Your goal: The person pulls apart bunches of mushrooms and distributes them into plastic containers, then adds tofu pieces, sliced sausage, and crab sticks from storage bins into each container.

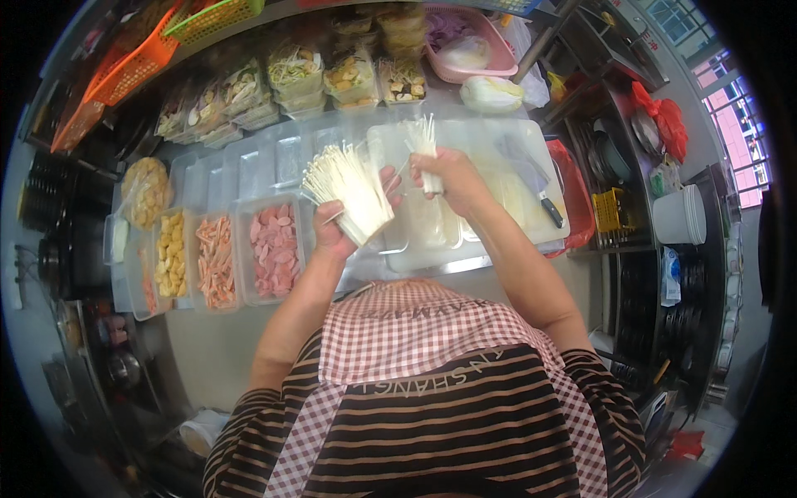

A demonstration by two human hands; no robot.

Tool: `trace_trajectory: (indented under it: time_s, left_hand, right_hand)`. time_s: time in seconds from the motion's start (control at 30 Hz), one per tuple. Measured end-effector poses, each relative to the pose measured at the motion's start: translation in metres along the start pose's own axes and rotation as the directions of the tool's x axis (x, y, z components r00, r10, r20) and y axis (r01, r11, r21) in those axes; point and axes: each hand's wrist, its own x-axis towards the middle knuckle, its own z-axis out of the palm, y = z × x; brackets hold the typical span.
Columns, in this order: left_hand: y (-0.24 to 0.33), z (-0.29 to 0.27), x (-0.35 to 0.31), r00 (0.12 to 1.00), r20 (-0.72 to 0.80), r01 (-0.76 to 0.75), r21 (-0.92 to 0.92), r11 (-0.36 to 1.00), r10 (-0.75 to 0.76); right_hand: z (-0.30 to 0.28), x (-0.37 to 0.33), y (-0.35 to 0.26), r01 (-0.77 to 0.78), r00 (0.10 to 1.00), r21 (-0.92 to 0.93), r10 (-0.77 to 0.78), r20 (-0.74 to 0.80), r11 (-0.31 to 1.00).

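Far L of the L fingers: bagged tan pcs [147, 189], then yellow chunks [171, 253] & orange sticks [217, 261], each in its own tub. Beyond those, up & L of the L fingertips, a row of see-through tubs [249, 158]. Pink slices [275, 249] sit in the tub nearest the L hand, just L of its wrist.

L hand [334, 236]: thumb one side, fingers round the other, spread fairly wide w/ the big enoki bunch [353, 195] b/w them. Caps fan up-L past the thumb, base end pokes down-R, below the fingertips.

R hand [455, 176]: fingers & thumb pinched narrow on a small enoki clump [425, 156], caps up above the fingertips, short stem ends below. Clump's near the L fingertips, apart from the bunch bar maybe a stray strand or two; can't tell if those connect.

R of the R fingers, the knife [540, 195] lies on the pale board [527, 137], out of reach of the current pinch; red bag [581, 199] past it.

Step in hand, prob.: splitting enoki into smaller portions. Next move calls for L fingers staying firm but gentle, R pinch tight enough that loose stems don't drop, then a clear spot to set the clump down.
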Motion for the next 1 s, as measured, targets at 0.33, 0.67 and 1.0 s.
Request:
trace_trajectory:
  time_s: [0.33, 0.67, 1.0]
  left_hand:
    - [-0.007, -0.021, 0.007, 0.99, -0.132, 0.059, 0.09, 0.994, -0.047]
    - [-0.013, 0.006, 0.012, 0.997, -0.046, -0.061, 0.084, 0.995, 0.065]
    - [-0.01, -0.011, 0.006, 0.995, -0.097, 0.008, 0.096, 0.995, 0.001]
  right_hand:
    - [-0.001, -0.007, 0.016, 0.064, 0.996, -0.339, -0.04, 0.077, 0.939]
    - [-0.028, -0.002, 0.009, 0.098, 0.99, 0.036, -0.093, -0.109, 0.995]
    - [0.0, -0.008, -0.001, 0.002, 0.998, -0.094, 0.004, 0.063, 0.996]
